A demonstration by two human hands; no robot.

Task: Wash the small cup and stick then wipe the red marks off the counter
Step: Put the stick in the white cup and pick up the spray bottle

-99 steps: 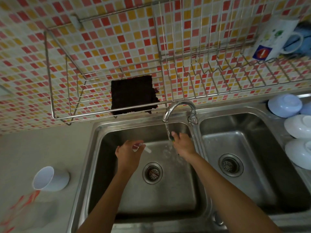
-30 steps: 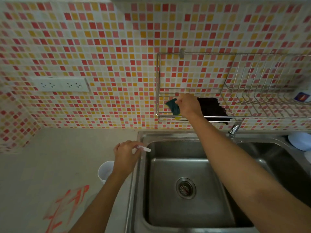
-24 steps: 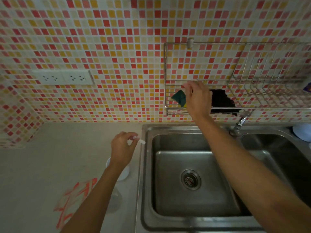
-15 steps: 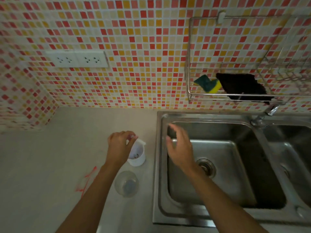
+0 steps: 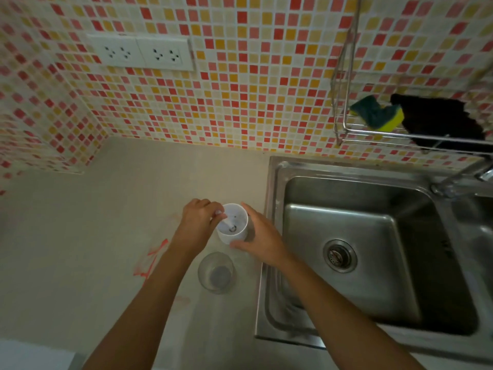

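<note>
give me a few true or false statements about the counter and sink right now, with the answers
1. The white cup stands on the counter left of the sink. True.
2. The left hand holds the stick inside the cup. True.
3. The sponge lies in the sink basin. False: it sits in the wire rack on the wall.
4. The red marks lie right of the sink. False: they lie on the counter left of the left arm.
5. The right hand is on the tap. False: it is beside the cup.

the left hand hides most of the stick; the tap and black cloth are cut off at the right edge.
</note>
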